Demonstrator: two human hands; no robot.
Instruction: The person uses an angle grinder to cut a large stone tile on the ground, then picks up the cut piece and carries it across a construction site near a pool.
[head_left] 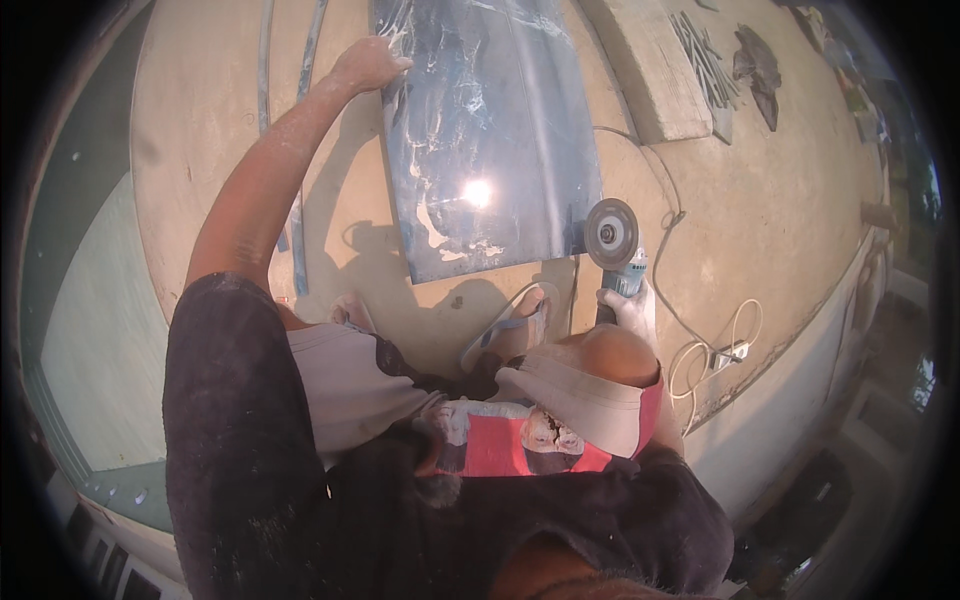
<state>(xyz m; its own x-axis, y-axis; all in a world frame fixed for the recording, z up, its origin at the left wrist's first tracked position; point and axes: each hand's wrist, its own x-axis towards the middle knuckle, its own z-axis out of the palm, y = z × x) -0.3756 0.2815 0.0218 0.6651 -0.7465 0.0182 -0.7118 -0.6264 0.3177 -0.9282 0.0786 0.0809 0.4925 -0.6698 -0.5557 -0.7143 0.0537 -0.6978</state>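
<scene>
A dark, glossy grey-blue sheet [480, 130] lies on the floor in front of me, with pale smears along its left part and a bright glare near its middle. At its far left edge my left hand [370, 65] is closed, the thumb reaching over the rim; its other fingers are mostly hidden. My right hand [637, 305] grips an angle grinder [625, 280] by its body, beside the sheet's near right corner. The grinder's round disc [611, 233] faces up, close to the sheet's right edge. Whether the disc touches the sheet, I cannot tell.
Long narrow strips [303, 200] lie left of the sheet. A thick pale block [650, 80], slatted pieces [708, 75] and a dark crumpled item [757, 75] lie at the far right. A cord [690, 328] runs to a white socket [730, 356]. My sandalled foot [515, 320] is near the sheet.
</scene>
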